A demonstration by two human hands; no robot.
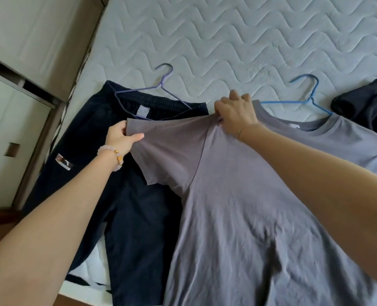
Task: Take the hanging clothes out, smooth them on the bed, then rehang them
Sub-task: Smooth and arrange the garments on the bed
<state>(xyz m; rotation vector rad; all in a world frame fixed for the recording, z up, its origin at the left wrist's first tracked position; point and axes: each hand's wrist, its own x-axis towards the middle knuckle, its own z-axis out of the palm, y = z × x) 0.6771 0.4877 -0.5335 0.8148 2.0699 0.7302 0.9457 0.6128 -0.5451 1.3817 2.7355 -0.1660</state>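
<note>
While the grey t-shirt [238,195] lies spread on the bed [227,40], partly over some navy pants [139,217], the left hand [119,138] pinches the sleeve hem between thumb and fingers. The right hand [236,113] has its fingers curled into the fabric at the shoulder seam, right by the collar. A purple hanger [161,89] rests on the pants' waistband, and a blue hanger [309,96] sits at the neckline.

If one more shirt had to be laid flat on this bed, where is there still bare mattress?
Bare: the quilted mattress beyond the purple hanger and blue hanger, and the gap between them. Crowded: the near side, with navy trousers, the grey T-shirt, a paler T-shirt and a dark garment at the right.
</note>
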